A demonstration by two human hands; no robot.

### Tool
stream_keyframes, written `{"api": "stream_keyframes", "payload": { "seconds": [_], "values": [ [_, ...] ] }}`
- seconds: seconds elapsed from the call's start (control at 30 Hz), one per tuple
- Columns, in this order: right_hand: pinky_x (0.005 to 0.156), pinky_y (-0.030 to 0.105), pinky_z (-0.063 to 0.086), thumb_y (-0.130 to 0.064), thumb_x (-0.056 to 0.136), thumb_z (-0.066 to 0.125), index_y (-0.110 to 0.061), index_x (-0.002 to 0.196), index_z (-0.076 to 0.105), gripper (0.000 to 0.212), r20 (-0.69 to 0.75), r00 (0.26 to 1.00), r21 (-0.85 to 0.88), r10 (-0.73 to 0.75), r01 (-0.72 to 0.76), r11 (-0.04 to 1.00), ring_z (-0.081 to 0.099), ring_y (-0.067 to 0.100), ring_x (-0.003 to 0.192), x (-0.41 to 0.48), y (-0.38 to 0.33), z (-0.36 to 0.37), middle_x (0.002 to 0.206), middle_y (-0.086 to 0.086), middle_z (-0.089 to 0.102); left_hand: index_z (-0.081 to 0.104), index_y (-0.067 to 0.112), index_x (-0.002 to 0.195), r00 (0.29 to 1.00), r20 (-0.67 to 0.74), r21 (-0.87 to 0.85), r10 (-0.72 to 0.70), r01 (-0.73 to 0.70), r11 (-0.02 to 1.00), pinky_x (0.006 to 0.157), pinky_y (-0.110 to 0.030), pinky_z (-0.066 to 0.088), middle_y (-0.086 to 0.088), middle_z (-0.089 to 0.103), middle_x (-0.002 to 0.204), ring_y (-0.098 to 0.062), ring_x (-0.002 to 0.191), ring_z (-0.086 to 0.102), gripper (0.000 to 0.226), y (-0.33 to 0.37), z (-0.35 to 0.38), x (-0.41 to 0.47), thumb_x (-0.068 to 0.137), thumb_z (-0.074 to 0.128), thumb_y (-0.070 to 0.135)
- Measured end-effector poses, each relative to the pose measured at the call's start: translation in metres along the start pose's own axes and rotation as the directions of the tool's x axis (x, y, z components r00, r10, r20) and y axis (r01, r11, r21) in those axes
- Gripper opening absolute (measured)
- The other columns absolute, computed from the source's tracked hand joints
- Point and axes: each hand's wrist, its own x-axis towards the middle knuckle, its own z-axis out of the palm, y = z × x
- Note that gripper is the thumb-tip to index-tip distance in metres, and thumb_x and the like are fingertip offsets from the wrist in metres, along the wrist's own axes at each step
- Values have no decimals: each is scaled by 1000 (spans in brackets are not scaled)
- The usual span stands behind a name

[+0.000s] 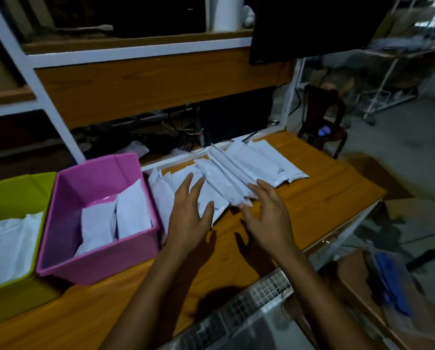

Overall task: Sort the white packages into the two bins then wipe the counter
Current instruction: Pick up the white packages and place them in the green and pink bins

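Two bins stand on the left of the wooden counter (317, 198): a pink bin (97, 258) and, further left, a green bin (11, 304), side by side. The pink bin holds two white packages that can be counted, one (133, 210) leaning against its right wall and one (97, 223) flatter beside it. The green bin holds white packages (6, 243) too, but how many cannot be told.

The remaining white packages, the row (252, 160), lie on the counter right of the pink bin, fanned and overlapping along the far edge. They overlap too much for an exact count. Each has its long axis running near to far, the near end slanting right.

Two hands are in view. The left hand (188, 218) hovers over the left part of the row, fingers straight and spread, gripping nothing. The right hand (269, 218) is just beside the near end of a middle package, fingers loose and released. Whether it touches cannot be told.
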Motion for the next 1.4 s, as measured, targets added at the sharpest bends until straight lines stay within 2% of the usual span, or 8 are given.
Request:
{"api": "stream_keyframes", "payload": {
  "seconds": [0.3, 0.6, 0.7, 0.8, 0.9, 1.07, 1.23, 1.4],
  "values": [
    [105, 38, 37, -24, 94, 57, -14, 136, 51, 44, 21, 999, -95, 29, -27, 995, 36, 24, 135, 96, 70, -14, 147, 4, 42, 46, 20, 141, 991, 130, 47, -15, 9, 999, 108, -33, 29, -4, 37, 151, -22, 142, 28, 53, -15, 70, 93, 93, 43, 41],
    [107, 37, 36, -3, 93, 51, -2, 131, 55, 39, 221, 974, -157, -49, 85, 984, 47, 33, 127, 212, 148, 9, 136, 17, 54, 64, 3, 119, 992, 115, 95, -58, 47, 994, 103, -34, 38, -17, 57, 132, -32, 125, 49, 38, -2, 153, 187, 93, 41, 21],
    [108, 37, 36, -2, 91, 52, -1, 132, 55, 41, 382, 919, -147, -100, 167, 975, 49, 32, 127, 236, 172, 29, 136, 17, 55, 61, 1, 121, 973, 170, 226, -154, 113, 968, 96, -38, 43, -19, 57, 127, -34, 120, 50, 33, 1, 181, 212, 95, 47, 16],
    [114, 33, 29, -3, 89, 55, -4, 137, 49, 49, 580, 802, -138, -146, 273, 952, 43, 30, 134, 253, 190, 48, 144, 16, 48, 56, 5, 118, 896, 217, 488, -387, 244, 838, 88, -44, 45, -20, 53, 121, -37, 114, 49, 36, -3, 201, 218, 92, 48, 28],
    [115, 29, 22, -6, 88, 55, -8, 141, 45, 54, 649, 736, -215, -193, 421, 881, 30, 24, 142, 268, 201, 62, 153, 10, 36, 56, 10, 119, 844, 144, 645, -516, 315, 696, 90, -45, 43, -17, 46, 130, -37, 118, 44, 45, -11, 213, 209, 91, 47, 43],
    [104, 39, 35, -40, 95, 48, -18, 144, 39, 54, 604, 766, -391, -221, 526, 755, 32, 30, 136, 279, 211, 71, 156, 6, 30, 61, 16, 120, 809, -2, 731, -587, 402, 552, 98, -45, 35, -13, 43, 136, -33, 125, 36, 60, -18, 224, 209, 83, 51, 62],
    [97, 43, 37, -48, 95, 42, -24, 146, 36, 56, 583, 792, -455, -181, 503, 735, 36, 32, 129, 282, 223, 78, 156, 3, 31, 53, 13, 128, 805, -58, 712, -590, 448, 541, 110, -47, 25, -17, 38, 140, -37, 131, 30, 64, -23, 232, 208, 80, 59, 56],
    [87, 47, 43, -37, 85, 64, -28, 129, 58, 45, 546, 828, -504, -130, 448, 738, 49, 32, 121, 280, 230, 80, 143, 3, 51, 35, 12, 144, 784, 26, 709, -621, 423, 564, 117, -53, 1, -20, 11, 159, -42, 146, 3, 68, -32, 241, 207, 88, 54, 46]
  ]
}}
